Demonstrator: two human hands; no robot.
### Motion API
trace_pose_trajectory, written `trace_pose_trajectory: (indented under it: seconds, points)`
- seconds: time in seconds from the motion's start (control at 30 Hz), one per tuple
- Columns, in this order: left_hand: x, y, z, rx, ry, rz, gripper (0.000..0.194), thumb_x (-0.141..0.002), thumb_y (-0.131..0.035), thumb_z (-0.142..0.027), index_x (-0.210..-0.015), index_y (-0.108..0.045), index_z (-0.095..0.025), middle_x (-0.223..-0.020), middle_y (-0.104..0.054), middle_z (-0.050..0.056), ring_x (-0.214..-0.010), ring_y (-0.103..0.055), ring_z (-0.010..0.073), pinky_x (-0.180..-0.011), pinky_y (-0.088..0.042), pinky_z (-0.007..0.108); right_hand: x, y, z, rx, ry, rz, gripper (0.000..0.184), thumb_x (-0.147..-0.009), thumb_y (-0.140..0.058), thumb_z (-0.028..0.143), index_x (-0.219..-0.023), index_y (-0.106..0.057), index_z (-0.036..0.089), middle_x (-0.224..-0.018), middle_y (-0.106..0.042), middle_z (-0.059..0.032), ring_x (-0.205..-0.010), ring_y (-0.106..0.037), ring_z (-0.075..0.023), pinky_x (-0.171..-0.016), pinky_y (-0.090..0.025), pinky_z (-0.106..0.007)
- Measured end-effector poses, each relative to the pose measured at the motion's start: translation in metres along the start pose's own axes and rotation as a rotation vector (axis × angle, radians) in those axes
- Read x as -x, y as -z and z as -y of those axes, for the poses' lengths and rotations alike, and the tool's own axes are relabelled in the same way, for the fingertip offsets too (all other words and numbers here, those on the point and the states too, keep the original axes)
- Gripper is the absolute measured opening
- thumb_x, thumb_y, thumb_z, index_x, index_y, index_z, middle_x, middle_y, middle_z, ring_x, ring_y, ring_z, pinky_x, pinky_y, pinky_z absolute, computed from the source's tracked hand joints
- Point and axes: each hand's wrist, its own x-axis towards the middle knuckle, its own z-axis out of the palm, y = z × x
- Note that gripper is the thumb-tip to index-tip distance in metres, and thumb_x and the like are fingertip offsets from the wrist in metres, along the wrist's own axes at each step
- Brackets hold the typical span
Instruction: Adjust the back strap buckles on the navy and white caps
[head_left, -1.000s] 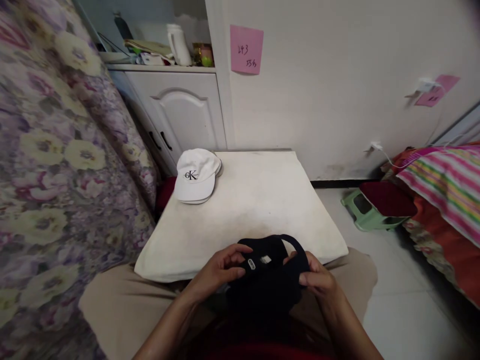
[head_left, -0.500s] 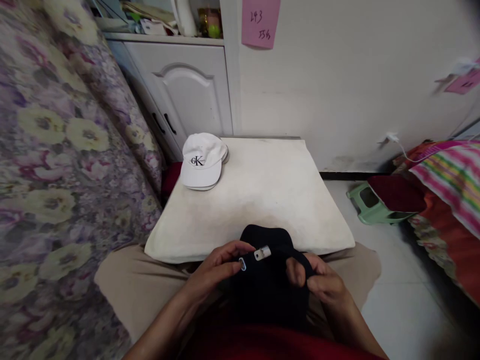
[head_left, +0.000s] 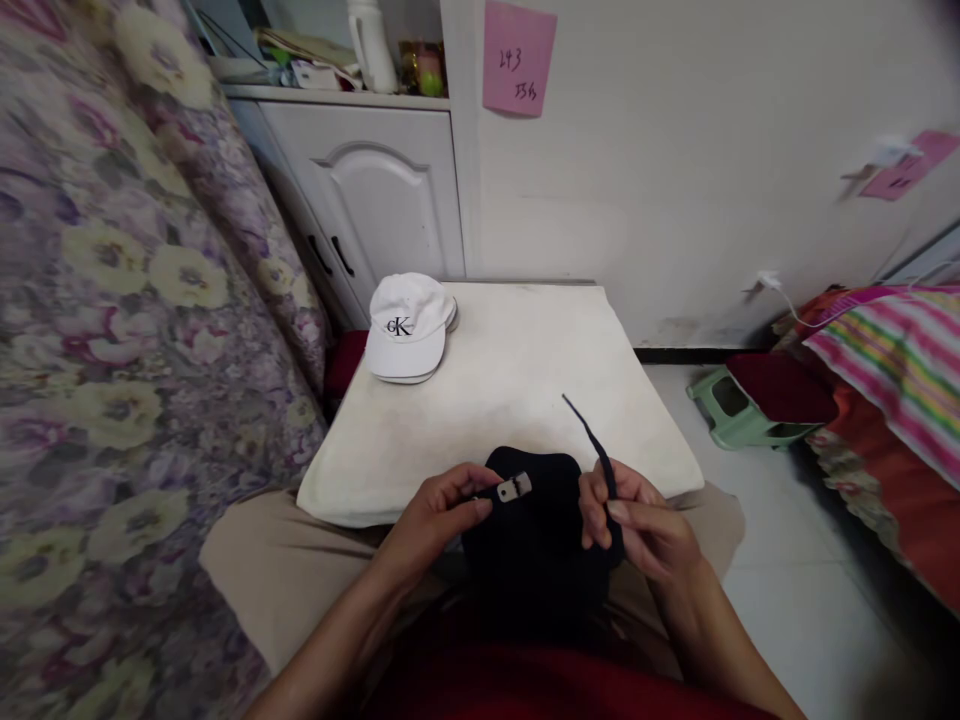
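Observation:
A black cap rests in my lap against the near edge of the table. My left hand pinches the cap's back band just left of a silver metal buckle. The cap's thin black strap is free of the buckle, its loose end pointing up and to the left above the table. Fingers of my right hand are closed around that strap, beside the cap's right side. The inside of the cap is too dark to make out.
White caps, one over another, with the top white cap bearing black letters, sit at the left of the cream-covered table. A floral curtain hangs at left. A green stool with a dark red top stands on the floor at right.
The strap has come out of the buckle and its loose end now sticks up. My right hand has shifted its grip along the strap; my left hand stays by the buckle.

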Motion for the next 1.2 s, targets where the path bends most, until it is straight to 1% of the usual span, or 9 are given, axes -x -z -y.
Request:
trace_pose_trajectory:
  seconds: [0.13,0.2,0.3,0.4,0.57,0.73,0.83,1.03,1.2]
  points:
    - [0.000,-0.005,0.000,0.036,-0.030,0.015,0.022,-0.078,-0.072,-0.026,-0.097,-0.068,-0.018,-0.088,-0.068,0.002,-0.077,-0.058,0.0140,-0.069,-0.040,0.024,-0.010,-0.005,-0.009,0.054,-0.045,-0.084,0.016,-0.081,-0.071,0.027,-0.091,-0.064,0.015,-0.064,-0.055,0.0044,-0.040,-0.033,-0.0034,-0.049,-0.049,-0.020]
    - [0.000,-0.009,0.001,0.033,-0.042,0.018,0.021,-0.078,-0.072,-0.026,-0.096,-0.068,-0.017,-0.086,-0.067,0.002,-0.076,-0.057,0.0137,-0.069,-0.040,0.024,-0.016,-0.008,-0.017,0.078,-0.065,-0.139,0.019,-0.079,-0.075,0.026,-0.091,-0.064,0.016,-0.062,-0.052,0.0066,-0.040,-0.029,-0.0024,-0.047,-0.047,-0.018]
    - [-0.001,-0.015,0.001,-0.008,-0.043,0.013,0.020,-0.077,-0.072,-0.026,-0.094,-0.068,-0.016,-0.084,-0.066,0.001,-0.074,-0.056,0.0132,-0.068,-0.039,0.024,-0.023,-0.011,-0.028,0.110,-0.099,-0.184,0.026,-0.074,-0.080,0.029,-0.091,-0.064,0.017,-0.056,-0.048,0.0087,-0.042,-0.032,-0.0037,-0.047,-0.045,-0.016]
    - [-0.002,-0.020,0.000,-0.050,-0.056,0.011,0.019,-0.076,-0.073,-0.026,-0.093,-0.067,-0.017,-0.084,-0.066,0.000,-0.075,-0.056,0.0130,-0.069,-0.039,0.024,-0.025,-0.012,-0.032,0.140,-0.151,-0.169,0.031,-0.072,-0.082,0.033,-0.091,-0.064,0.017,-0.050,-0.045,0.0101,-0.042,-0.036,-0.0050,-0.046,-0.043,-0.016]
    - [-0.003,-0.027,-0.002,-0.146,-0.083,0.019,0.017,-0.079,-0.070,-0.026,-0.094,-0.066,-0.018,-0.084,-0.066,0.000,-0.075,-0.057,0.0136,-0.069,-0.041,0.025,-0.025,-0.011,-0.034,0.172,-0.173,-0.123,0.033,-0.070,-0.082,0.035,-0.090,-0.061,0.017,-0.054,-0.049,0.0097,-0.039,-0.034,-0.0039,-0.043,-0.041,-0.017]
    - [-0.001,-0.031,-0.006,-0.221,-0.095,0.030,0.015,-0.083,-0.067,-0.027,-0.096,-0.065,-0.020,-0.089,-0.067,0.001,-0.082,-0.059,0.0159,-0.074,-0.043,0.027,-0.024,-0.013,-0.033,0.275,-0.150,-0.114,0.027,-0.076,-0.079,0.030,-0.088,-0.058,0.018,-0.053,-0.049,0.0097,-0.042,-0.038,-0.0042,-0.043,-0.033,-0.016]
    - [-0.002,-0.031,-0.005,-0.251,-0.098,0.024,0.016,-0.085,-0.065,-0.030,-0.097,-0.062,-0.020,-0.087,-0.066,0.000,-0.080,-0.058,0.0159,-0.073,-0.043,0.027,-0.025,-0.015,-0.030,0.317,-0.134,-0.097,0.024,-0.077,-0.076,0.030,-0.088,-0.058,0.018,-0.055,-0.050,0.0092,-0.045,-0.045,-0.0056,-0.047,-0.036,-0.017]
    - [-0.005,-0.030,0.001,-0.342,-0.055,0.008,0.017,-0.079,-0.070,-0.029,-0.085,-0.058,-0.019,-0.081,-0.062,0.001,-0.077,-0.056,0.0171,-0.069,-0.041,0.027,-0.029,-0.018,-0.026,0.467,-0.104,-0.093,0.020,-0.084,-0.069,0.034,-0.088,-0.059,0.017,-0.063,-0.054,0.0065,-0.047,-0.049,-0.0060,-0.047,-0.040,-0.018]
    - [-0.006,-0.022,0.001,-0.184,-0.050,0.001,0.019,-0.076,-0.072,-0.027,-0.086,-0.058,-0.019,-0.077,-0.060,-0.002,-0.072,-0.052,0.0138,-0.067,-0.038,0.025,-0.031,-0.012,-0.019,0.506,-0.031,-0.185,0.027,-0.094,-0.056,0.042,-0.092,-0.063,0.016,-0.069,-0.064,0.0015,-0.042,-0.048,-0.0056,-0.044,-0.040,-0.019]
